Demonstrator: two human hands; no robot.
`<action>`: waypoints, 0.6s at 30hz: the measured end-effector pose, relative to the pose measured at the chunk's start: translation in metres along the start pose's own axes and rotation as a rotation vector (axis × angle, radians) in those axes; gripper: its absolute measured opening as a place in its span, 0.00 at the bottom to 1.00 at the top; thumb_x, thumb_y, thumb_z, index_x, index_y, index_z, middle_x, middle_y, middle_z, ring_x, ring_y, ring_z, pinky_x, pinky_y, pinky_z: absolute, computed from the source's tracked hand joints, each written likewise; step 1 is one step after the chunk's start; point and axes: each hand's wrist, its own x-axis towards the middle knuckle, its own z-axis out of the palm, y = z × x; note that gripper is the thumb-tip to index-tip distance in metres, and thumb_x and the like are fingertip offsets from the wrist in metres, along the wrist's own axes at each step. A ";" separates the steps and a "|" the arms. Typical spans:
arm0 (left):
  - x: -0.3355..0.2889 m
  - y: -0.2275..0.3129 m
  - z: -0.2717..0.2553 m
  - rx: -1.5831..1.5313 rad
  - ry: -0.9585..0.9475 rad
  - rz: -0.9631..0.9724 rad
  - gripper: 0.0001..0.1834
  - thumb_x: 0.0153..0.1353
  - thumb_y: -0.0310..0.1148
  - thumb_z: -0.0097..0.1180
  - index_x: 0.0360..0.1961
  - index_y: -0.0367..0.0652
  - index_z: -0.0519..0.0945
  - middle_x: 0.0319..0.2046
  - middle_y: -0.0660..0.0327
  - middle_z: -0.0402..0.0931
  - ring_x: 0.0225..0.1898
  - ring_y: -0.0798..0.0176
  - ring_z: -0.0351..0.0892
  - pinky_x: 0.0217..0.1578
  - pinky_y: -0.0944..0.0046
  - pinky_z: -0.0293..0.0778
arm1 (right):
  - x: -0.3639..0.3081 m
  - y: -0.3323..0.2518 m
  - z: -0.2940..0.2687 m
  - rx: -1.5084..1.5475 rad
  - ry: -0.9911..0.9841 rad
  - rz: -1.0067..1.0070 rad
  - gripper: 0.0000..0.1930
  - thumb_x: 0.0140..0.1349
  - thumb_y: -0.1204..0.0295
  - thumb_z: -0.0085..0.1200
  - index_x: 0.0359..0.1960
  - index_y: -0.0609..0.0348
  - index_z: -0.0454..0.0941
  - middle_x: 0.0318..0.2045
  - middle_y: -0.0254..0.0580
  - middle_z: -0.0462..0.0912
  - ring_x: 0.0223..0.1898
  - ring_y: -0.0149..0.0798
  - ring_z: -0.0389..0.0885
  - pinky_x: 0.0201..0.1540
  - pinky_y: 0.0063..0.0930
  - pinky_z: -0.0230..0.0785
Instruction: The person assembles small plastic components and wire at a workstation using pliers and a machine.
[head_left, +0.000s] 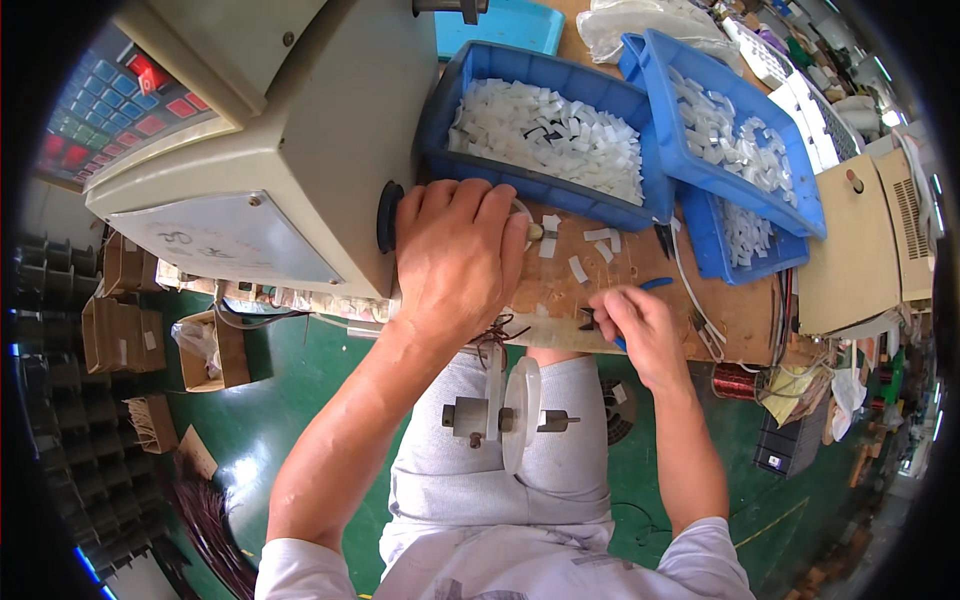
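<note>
My left hand [455, 250] is closed round a part at the front of a beige machine [345, 130], just beside its black disc [388, 217]. The fingers hide most of that part; only a pale rounded end [536, 232] shows past them. Over the bench's near edge, my right hand [645, 330] has its fingers curled on blue-handled pliers [656, 283], whose dark jaws stick out by the fingertips. Small white plastic pieces [578, 269] lie scattered between the hands. Below the left hand, thin dark wires [500, 330] hang by a bracket with a pale disc [521, 415] and a metal shaft.
A large blue bin [545, 190] of white pieces stands behind my hands. To its right, one blue bin [730, 185] rests tilted over another [715, 270]. A turquoise tray [510, 22] lies at the back. Cables and a beige box [860, 230] are at the right.
</note>
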 end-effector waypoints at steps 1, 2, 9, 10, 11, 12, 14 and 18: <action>-0.001 0.001 0.003 0.002 0.001 0.007 0.15 0.68 0.36 0.53 0.50 0.41 0.82 0.47 0.55 0.81 0.52 0.49 0.76 0.56 0.47 0.65 | -0.009 0.005 -0.003 0.004 0.004 -0.005 0.16 0.75 0.64 0.53 0.42 0.68 0.83 0.28 0.32 0.79 0.28 0.24 0.72 0.32 0.20 0.66; -0.002 0.002 0.005 0.013 0.046 0.008 0.15 0.68 0.36 0.53 0.50 0.41 0.82 0.47 0.55 0.81 0.51 0.49 0.76 0.57 0.47 0.64 | -0.016 0.009 -0.005 0.003 0.030 -0.026 0.15 0.75 0.65 0.53 0.42 0.68 0.83 0.28 0.31 0.79 0.28 0.23 0.72 0.33 0.20 0.67; -0.001 0.002 0.012 0.068 0.146 0.017 0.14 0.68 0.35 0.53 0.48 0.40 0.83 0.44 0.55 0.82 0.49 0.49 0.77 0.56 0.47 0.65 | -0.028 0.025 -0.011 -0.090 0.269 -0.186 0.10 0.73 0.70 0.55 0.43 0.66 0.83 0.29 0.31 0.78 0.29 0.23 0.71 0.33 0.21 0.66; 0.001 0.003 0.009 0.070 0.147 0.022 0.14 0.68 0.35 0.53 0.48 0.40 0.83 0.44 0.55 0.82 0.49 0.49 0.77 0.56 0.47 0.65 | -0.025 0.026 -0.013 -0.172 0.324 -0.230 0.10 0.73 0.70 0.56 0.44 0.66 0.83 0.28 0.31 0.78 0.28 0.24 0.71 0.33 0.21 0.65; 0.004 0.005 0.006 0.090 0.063 -0.011 0.13 0.69 0.36 0.52 0.46 0.41 0.83 0.41 0.55 0.82 0.46 0.48 0.78 0.53 0.47 0.66 | -0.022 0.028 -0.015 -0.168 0.327 -0.233 0.10 0.73 0.70 0.56 0.44 0.66 0.83 0.28 0.31 0.78 0.28 0.24 0.71 0.33 0.21 0.65; 0.008 0.007 0.004 0.110 -0.020 -0.044 0.12 0.70 0.37 0.51 0.43 0.42 0.83 0.39 0.56 0.83 0.43 0.47 0.79 0.49 0.46 0.67 | -0.018 0.030 -0.017 -0.204 0.368 -0.268 0.10 0.73 0.70 0.56 0.44 0.66 0.83 0.28 0.31 0.78 0.28 0.24 0.70 0.33 0.22 0.65; 0.018 0.003 0.008 0.133 -0.071 -0.074 0.13 0.71 0.37 0.49 0.40 0.42 0.82 0.37 0.55 0.83 0.41 0.46 0.80 0.47 0.44 0.68 | -0.014 0.031 -0.020 -0.264 0.431 -0.329 0.09 0.72 0.70 0.57 0.43 0.66 0.83 0.27 0.30 0.77 0.28 0.24 0.70 0.32 0.23 0.65; 0.037 -0.006 0.013 0.167 -0.219 -0.124 0.17 0.73 0.39 0.43 0.35 0.42 0.82 0.36 0.51 0.84 0.40 0.42 0.81 0.44 0.41 0.70 | -0.010 0.033 -0.032 -0.317 0.501 -0.397 0.10 0.73 0.70 0.57 0.43 0.65 0.83 0.29 0.32 0.80 0.28 0.25 0.71 0.33 0.23 0.66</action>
